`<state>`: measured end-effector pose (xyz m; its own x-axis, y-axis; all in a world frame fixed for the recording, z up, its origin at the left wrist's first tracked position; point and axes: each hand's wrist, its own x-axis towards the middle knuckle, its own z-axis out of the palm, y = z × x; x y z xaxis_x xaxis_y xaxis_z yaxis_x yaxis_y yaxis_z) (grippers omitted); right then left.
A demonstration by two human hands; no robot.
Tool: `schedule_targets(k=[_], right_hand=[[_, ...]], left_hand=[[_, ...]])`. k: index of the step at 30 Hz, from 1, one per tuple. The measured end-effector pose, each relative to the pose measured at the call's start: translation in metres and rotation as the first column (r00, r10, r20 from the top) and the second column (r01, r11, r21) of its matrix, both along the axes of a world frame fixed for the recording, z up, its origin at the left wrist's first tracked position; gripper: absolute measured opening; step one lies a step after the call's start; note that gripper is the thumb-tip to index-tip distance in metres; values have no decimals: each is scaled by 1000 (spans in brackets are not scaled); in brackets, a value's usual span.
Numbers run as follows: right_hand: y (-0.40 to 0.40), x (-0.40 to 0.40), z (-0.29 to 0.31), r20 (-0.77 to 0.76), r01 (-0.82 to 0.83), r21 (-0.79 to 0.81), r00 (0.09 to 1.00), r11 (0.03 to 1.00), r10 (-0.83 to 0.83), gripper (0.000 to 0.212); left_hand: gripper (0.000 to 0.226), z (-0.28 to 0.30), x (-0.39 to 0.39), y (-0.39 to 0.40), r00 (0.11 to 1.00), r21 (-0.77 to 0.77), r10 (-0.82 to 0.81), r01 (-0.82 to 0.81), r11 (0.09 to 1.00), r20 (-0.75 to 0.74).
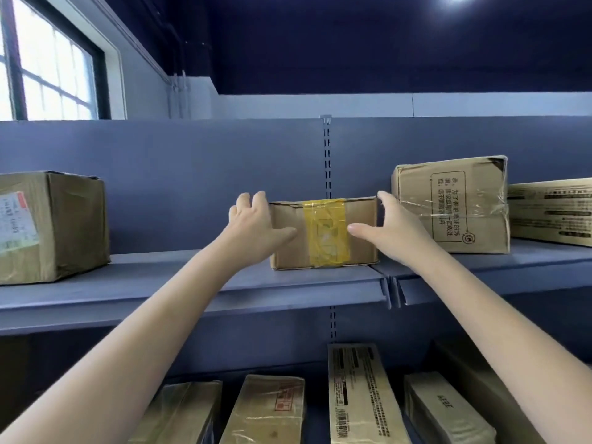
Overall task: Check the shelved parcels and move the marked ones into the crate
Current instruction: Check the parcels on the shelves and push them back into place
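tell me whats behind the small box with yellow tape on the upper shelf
Behind the small cardboard box with yellow tape only the blue shelf back panel and its slotted upright show above it. Anything lower behind is covered.

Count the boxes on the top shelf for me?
4. One at the left, a yellow-taped one in the middle between both hands, a printed one to its right, one at the far right edge.
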<state>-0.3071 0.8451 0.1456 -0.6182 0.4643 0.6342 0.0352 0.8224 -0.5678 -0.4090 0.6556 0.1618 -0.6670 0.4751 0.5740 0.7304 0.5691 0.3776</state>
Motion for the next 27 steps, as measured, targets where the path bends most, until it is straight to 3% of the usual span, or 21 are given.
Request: schedule_targets(k=[4, 7, 12, 16, 19, 23, 24, 27], right_hand=[[5, -14, 1, 60, -71, -87, 995, 994, 76, 93], [0, -17, -2, -22, -91, -66, 996, 994, 89, 88], [-27, 0, -6, -234, -175, -49, 959, 983, 159, 80], [-60, 20, 7, -350, -236, -32, 913, 971, 210, 55], [-85, 32, 18, -431, -261, -4, 871, 965, 234, 50], [-114, 34, 15, -505, -303, -12, 825, 953, 256, 59], [-118, 31, 12, -511, -317, -29, 819, 948, 259, 59], [-129, 22, 6, -514, -336, -65, 818, 939, 257, 64]], left_hand=[[35, -2, -8, 8, 985, 59, -49, 39, 997, 165], [33, -3, -11, 4, 971, 208, -132, 90, 974, 198], [52, -3, -6, -22, 953, 414, -270, 192, 890, 139], [51, -3, 8, -52, 845, 543, -534, 429, 721, 41], [65, -3, 14, -77, 750, 463, -660, 602, 651, -46], [131, -9, 14, -107, 806, 296, -583, 585, 755, -105], [138, -11, 14, -112, 824, 271, -554, 564, 780, -120], [130, -13, 12, -124, 859, 276, -466, 510, 815, -210]])
